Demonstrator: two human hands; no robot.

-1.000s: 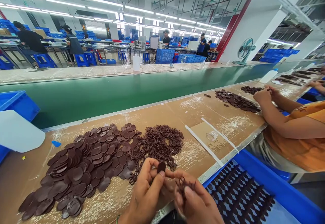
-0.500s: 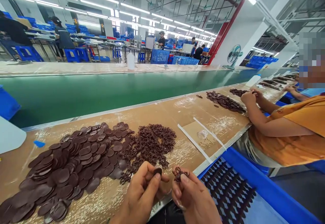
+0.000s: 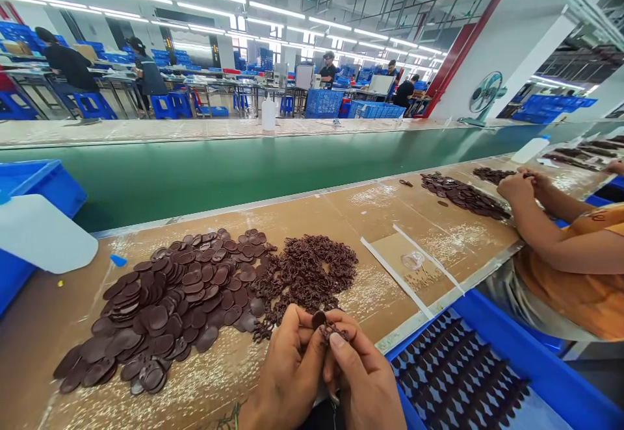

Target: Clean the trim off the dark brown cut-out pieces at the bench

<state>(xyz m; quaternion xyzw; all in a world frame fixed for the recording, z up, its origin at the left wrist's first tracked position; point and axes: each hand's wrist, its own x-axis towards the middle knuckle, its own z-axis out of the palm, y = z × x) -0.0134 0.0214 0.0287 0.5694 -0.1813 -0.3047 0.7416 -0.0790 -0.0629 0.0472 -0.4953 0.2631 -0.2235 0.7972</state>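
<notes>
Between both hands, the oval disc (image 3: 318, 319) stands upright.

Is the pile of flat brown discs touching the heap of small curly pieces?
Touching: in the head view the disc pile runs straight into the curly heap, no gap.

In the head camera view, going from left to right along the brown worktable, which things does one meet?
White plastic piece → blue scrap → pile of flat dark ovals → heap of small dark clips → two white strips → clear round cap → neighbour's pile of ovals.
</notes>
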